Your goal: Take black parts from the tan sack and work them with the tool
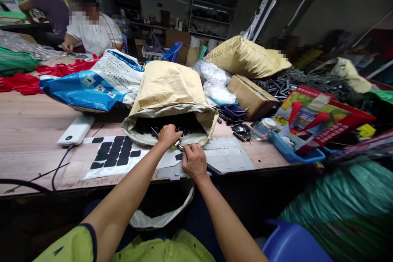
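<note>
My left hand point(170, 135) is closed at the mouth of a beige sack point(172, 84), which lies open toward me with dark pieces inside. What its fingers hold is hidden. Close beneath it, a small shiny metal end point(178, 143) points toward my right hand point(195, 160). That hand is wrapped round a slim black rod-shaped part point(214, 169), whose dark end sticks out on the right, below the palm. Under both hands lie a grey board point(230, 157) and a white sheet with black rounded stickers point(115, 151).
A white power bank point(76, 130) with a cable lies left, near a blue-and-white bag point(92, 84). To the right are a cardboard box point(253, 96), a jar point(263, 128) and a blue tray point(285, 149) holding a red shopping bag point(316, 120). Two people point(92, 28) sit behind.
</note>
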`<state>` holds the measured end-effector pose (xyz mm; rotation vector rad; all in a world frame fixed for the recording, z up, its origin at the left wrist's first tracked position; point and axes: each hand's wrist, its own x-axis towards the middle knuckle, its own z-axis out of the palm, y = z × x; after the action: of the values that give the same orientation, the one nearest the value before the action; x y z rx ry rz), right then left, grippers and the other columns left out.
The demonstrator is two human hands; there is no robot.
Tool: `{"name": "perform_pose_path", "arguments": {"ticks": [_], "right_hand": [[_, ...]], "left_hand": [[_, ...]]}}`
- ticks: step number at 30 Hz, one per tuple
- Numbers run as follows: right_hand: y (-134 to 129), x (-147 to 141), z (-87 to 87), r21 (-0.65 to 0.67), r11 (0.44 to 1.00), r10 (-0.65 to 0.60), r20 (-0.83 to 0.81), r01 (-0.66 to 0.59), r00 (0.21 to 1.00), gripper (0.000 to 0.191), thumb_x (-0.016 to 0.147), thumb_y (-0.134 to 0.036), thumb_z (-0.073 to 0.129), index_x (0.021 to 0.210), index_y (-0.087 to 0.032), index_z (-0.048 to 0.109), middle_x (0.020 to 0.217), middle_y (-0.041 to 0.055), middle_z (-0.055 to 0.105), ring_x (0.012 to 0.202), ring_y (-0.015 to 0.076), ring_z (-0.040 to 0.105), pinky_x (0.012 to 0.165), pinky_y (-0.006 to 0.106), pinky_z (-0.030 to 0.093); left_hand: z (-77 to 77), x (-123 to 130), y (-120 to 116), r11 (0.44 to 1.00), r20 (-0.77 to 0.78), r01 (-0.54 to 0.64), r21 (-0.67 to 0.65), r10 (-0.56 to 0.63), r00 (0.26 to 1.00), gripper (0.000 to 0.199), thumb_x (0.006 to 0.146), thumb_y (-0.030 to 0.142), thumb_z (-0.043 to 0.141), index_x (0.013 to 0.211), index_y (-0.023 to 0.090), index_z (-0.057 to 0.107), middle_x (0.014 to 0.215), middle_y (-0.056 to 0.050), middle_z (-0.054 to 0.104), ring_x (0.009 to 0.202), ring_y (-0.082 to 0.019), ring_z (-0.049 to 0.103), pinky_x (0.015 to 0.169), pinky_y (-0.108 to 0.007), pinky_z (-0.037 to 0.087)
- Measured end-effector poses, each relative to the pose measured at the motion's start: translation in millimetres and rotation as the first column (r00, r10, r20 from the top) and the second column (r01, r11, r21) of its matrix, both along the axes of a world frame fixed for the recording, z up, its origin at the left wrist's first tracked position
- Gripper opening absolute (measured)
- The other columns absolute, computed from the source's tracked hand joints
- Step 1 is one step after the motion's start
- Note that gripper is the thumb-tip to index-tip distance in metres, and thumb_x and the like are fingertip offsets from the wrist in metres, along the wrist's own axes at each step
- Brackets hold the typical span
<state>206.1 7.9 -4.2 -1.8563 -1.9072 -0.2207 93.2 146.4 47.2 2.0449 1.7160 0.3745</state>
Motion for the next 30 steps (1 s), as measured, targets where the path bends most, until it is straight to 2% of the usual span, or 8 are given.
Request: {"name": "perform_pose_path", "arguments": {"ticks": [4,7,10,13,16,21,25,30], "right_hand": [[1,1,-1.4,0.012,1.0,0.013,-0.018,-0.012,1.0,0.02,0.089,-0.025,0.059,0.107,-0.021,0.066,0.098,0.0083,0.057,0.095,0.0248,0.048,0.083,0.035,0.038],[1,2,-0.9,0.019,1.0,0.022,-0.039,-0.021,0.999,0.021,0.089,-0.025,0.06,0.108,-0.021,0.066,0.099,0.0085,0.058,0.096,0.0251,0.049,0.084,0.036,0.039],[-1,0,2.3,0.044,0.998,0.049,-0.079,-0.046,0.996,0.026,0.088,-0.027,0.061,0.113,-0.021,0.066,0.101,0.0085,0.06,0.097,0.0257,0.05,0.086,0.037,0.039],[-5,-11,5.5,0.105,0.991,0.103,-0.139,-0.089,0.985,0.037,0.089,-0.033,0.062,0.123,-0.02,0.063,0.107,0.0098,0.062,0.101,0.0276,0.051,0.09,0.041,0.039],[-9,-30,3.8,0.123,0.97,0.23,-0.193,-0.209,0.954,0.044,0.09,-0.039,0.061,0.13,-0.019,0.059,0.113,0.011,0.063,0.102,0.0273,0.053,0.092,0.041,0.041],[-5,-49,-6.4,0.076,0.959,0.282,-0.25,-0.271,0.926,0.031,0.092,-0.038,0.063,0.116,-0.02,0.062,0.098,0.0074,0.066,0.092,0.0234,0.056,0.085,0.036,0.044],[-3,-47,-8.4,0.059,0.953,0.303,-0.229,-0.297,0.925,0.021,0.094,-0.036,0.061,0.108,-0.021,0.063,0.096,0.0064,0.067,0.092,0.0223,0.056,0.084,0.034,0.043],[-4,-49,-7.9,0.042,0.961,0.278,-0.163,-0.275,0.947,0.024,0.096,-0.043,0.059,0.102,-0.02,0.063,0.092,0.0069,0.065,0.09,0.0228,0.055,0.079,0.034,0.04]], "left_hand": [[-7.4,1,5,0.999,0.069,-0.034,-0.008,0.034,0.997,0.019,0.072,0.034,0.069,0.08,0.017,0.075,0.09,-0.015,0.077,0.087,-0.028,0.069,0.067,-0.03,0.043],[-10.8,-18,-5,0.995,0.342,-0.093,-0.025,0.096,0.935,0.018,0.071,0.036,0.068,0.069,0.018,0.068,0.066,-0.007,0.071,0.068,-0.02,0.065,0.058,-0.026,0.04],[-15.4,-44,-27,0.957,0.677,-0.094,-0.273,0.261,0.689,0.026,0.07,0.042,0.068,0.067,0.017,0.061,0.054,0.0,0.061,0.05,-0.013,0.056,0.047,-0.023,0.035],[-22.8,-68,-53,0.873,0.788,-0.016,-0.487,0.447,0.424,0.031,0.064,0.04,0.075,0.073,0.016,0.058,0.059,0.002,0.062,0.047,-0.01,0.055,0.042,-0.019,0.034],[-31.0,-84,-71,0.829,0.797,0.046,-0.557,0.518,0.31,0.033,0.061,0.034,0.08,0.079,0.015,0.06,0.062,0.002,0.064,0.048,-0.008,0.057,0.042,-0.016,0.038],[-38.5,-90,-81,0.793,0.769,0.098,-0.602,0.541,0.341,0.039,0.061,0.037,0.085,0.08,0.014,0.059,0.06,0.002,0.063,0.043,-0.005,0.051,0.037,-0.015,0.031],[-38.2,-86,-83,0.826,0.764,0.08,-0.558,0.473,0.438,0.043,0.062,0.046,0.084,0.072,0.017,0.053,0.048,0.008,0.051,0.036,-0.003,0.039,0.033,-0.015,0.02],[-36.3,-84,-86,0.839,0.762,0.105,-0.534,0.423,0.49,0.047,0.061,0.051,0.084,0.07,0.019,0.05,0.047,0.009,0.048,0.035,-0.003,0.036,0.034,-0.016,0.019]]}}
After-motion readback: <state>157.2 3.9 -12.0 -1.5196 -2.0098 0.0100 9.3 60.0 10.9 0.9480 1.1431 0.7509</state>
